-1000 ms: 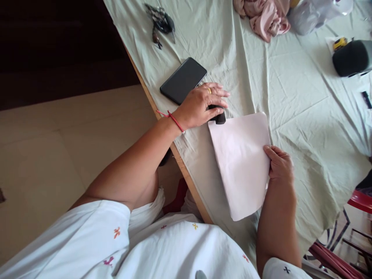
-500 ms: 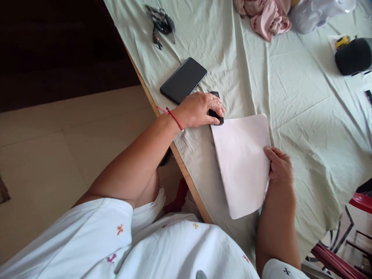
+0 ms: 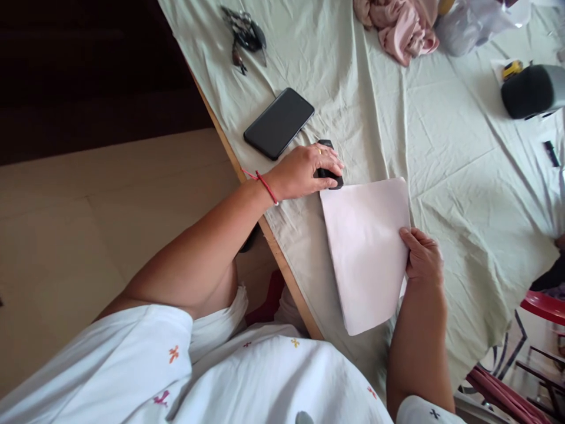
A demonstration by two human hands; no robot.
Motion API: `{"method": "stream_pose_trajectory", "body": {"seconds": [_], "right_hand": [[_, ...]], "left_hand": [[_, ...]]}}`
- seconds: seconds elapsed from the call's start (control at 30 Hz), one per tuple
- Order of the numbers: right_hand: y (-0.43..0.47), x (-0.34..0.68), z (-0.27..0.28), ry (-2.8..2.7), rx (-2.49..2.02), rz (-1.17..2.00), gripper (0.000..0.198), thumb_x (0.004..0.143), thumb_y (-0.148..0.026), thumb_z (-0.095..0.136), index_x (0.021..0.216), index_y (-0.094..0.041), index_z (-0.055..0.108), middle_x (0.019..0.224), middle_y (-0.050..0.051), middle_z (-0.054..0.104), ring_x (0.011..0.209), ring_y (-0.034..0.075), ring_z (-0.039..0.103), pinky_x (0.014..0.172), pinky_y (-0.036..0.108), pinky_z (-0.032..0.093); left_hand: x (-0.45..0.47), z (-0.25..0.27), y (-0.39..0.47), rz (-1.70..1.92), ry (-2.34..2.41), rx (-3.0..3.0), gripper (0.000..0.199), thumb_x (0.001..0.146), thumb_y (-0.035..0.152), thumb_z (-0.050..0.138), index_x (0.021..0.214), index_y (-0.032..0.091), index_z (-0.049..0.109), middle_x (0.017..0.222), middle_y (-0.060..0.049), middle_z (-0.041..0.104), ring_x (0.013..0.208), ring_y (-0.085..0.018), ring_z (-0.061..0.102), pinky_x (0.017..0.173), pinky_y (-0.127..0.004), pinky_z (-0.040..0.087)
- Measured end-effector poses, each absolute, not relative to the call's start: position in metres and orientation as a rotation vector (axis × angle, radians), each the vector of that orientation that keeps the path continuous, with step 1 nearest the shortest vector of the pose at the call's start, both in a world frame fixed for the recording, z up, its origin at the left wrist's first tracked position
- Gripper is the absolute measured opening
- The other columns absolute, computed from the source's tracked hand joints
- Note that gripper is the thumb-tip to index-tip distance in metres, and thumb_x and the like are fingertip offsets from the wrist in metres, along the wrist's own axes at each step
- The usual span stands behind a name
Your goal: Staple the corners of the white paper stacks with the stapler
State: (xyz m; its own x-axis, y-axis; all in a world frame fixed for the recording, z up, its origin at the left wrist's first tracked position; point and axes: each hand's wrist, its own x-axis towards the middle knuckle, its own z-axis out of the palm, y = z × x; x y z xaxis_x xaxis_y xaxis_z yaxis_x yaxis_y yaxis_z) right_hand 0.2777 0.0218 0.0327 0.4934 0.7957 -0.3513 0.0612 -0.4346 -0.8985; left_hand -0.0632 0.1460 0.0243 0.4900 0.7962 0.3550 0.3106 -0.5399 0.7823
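A pale green, creased cotton sheet (image 3: 441, 147) covered the table. On it lay a pale pink rectangular sheet of paper (image 3: 366, 253), its long axis running from the near table edge away from the person. The right hand (image 3: 422, 254) pinched its right edge, thumb on top. The left hand (image 3: 304, 171) curled closed over a small black oblong block (image 3: 329, 171) touching the paper's far left corner. A black glass-fronted smartphone (image 3: 279, 123) lay just beyond it.

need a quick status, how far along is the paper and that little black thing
Done: the pale paper stack lies squared on the green cloth. In hand: the left hand grips the small black object at the stack's top corner; the right hand steadies the right edge. Left: the object isn't visibly on the paper yet.
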Motion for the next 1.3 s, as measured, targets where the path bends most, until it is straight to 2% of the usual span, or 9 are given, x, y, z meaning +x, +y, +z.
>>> {"method": "stream_pose_trajectory", "body": {"seconds": [0.13,0.27,0.37,0.47,0.73,0.93,1.07,1.3], "right_hand": [[0.014,0.277,0.027,-0.697,-1.85,0.985,0.04,0.051,-0.047,0.097,0.074,-0.022,0.076,0.063,-0.003,0.071,0.048,0.012,0.057,0.045,0.025,0.047],[0.013,0.273,0.022,-0.718,-1.836,0.969,0.04,0.052,-0.048,0.097,0.075,-0.022,0.077,0.062,-0.003,0.07,0.049,0.01,0.055,0.046,0.024,0.046],[0.014,0.273,0.021,-0.739,-1.837,0.958,0.037,0.056,-0.047,0.096,0.075,-0.021,0.078,0.061,-0.004,0.069,0.049,0.01,0.053,0.046,0.023,0.044],[0.013,0.274,0.021,-0.752,-1.839,0.96,0.037,0.058,-0.048,0.095,0.075,-0.021,0.077,0.061,-0.004,0.068,0.05,0.01,0.053,0.046,0.023,0.043],[0.011,0.273,0.02,-0.803,-1.836,0.976,0.032,0.065,-0.049,0.09,0.079,-0.023,0.079,0.065,-0.004,0.07,0.052,0.011,0.054,0.049,0.024,0.044],[0.01,0.273,0.019,-0.813,-1.843,0.981,0.033,0.064,-0.051,0.091,0.08,-0.024,0.079,0.065,-0.004,0.07,0.052,0.011,0.053,0.048,0.024,0.044],[0.01,0.273,0.02,-0.806,-1.838,0.98,0.033,0.065,-0.05,0.09,0.08,-0.024,0.079,0.066,-0.004,0.07,0.052,0.011,0.054,0.048,0.024,0.044],[0.011,0.271,0.021,-0.788,-1.832,0.983,0.034,0.062,-0.049,0.092,0.079,-0.023,0.079,0.066,-0.003,0.071,0.053,0.011,0.055,0.049,0.024,0.046]], "left_hand": [[-0.078,0.028,0.149,1.014,1.083,2.056,0.019,0.095,0.036,0.065,0.107,0.03,0.08,0.121,-0.001,0.079,0.133,-0.026,0.061,0.117,-0.046,0.046],[-0.1,0.023,0.169,0.959,1.405,1.997,0.033,0.101,0.05,0.056,0.129,0.037,0.067,0.131,0.0,0.073,0.155,-0.024,0.031,0.125,-0.047,0.03],[-0.107,0.006,0.184,0.937,1.606,1.941,0.048,0.102,0.058,0.052,0.141,0.03,0.055,0.132,-0.001,0.071,0.156,-0.022,0.014,0.127,-0.053,0.012],[-0.105,-0.011,0.194,0.937,1.734,1.916,0.059,0.099,0.065,0.051,0.144,0.026,0.051,0.133,-0.002,0.069,0.154,-0.022,0.009,0.124,-0.053,0.006],[-0.091,0.001,0.192,0.86,1.45,1.959,0.062,0.089,0.075,0.057,0.128,0.026,0.06,0.116,-0.003,0.072,0.15,-0.027,0.015,0.116,-0.046,0.014],[-0.09,-0.005,0.192,0.894,1.468,1.928,0.062,0.089,0.076,0.054,0.129,0.029,0.06,0.12,-0.005,0.072,0.153,-0.029,0.01,0.114,-0.048,0.017],[-0.096,-0.014,0.193,0.955,1.432,1.968,0.063,0.084,0.076,0.06,0.127,0.031,0.062,0.119,-0.006,0.073,0.156,-0.03,0.009,0.115,-0.048,0.019],[-0.101,-0.004,0.189,0.809,1.328,2.084,0.071,0.076,0.08,0.066,0.127,0.031,0.063,0.117,-0.005,0.075,0.157,-0.027,0.012,0.116,-0.047,0.021]]}}
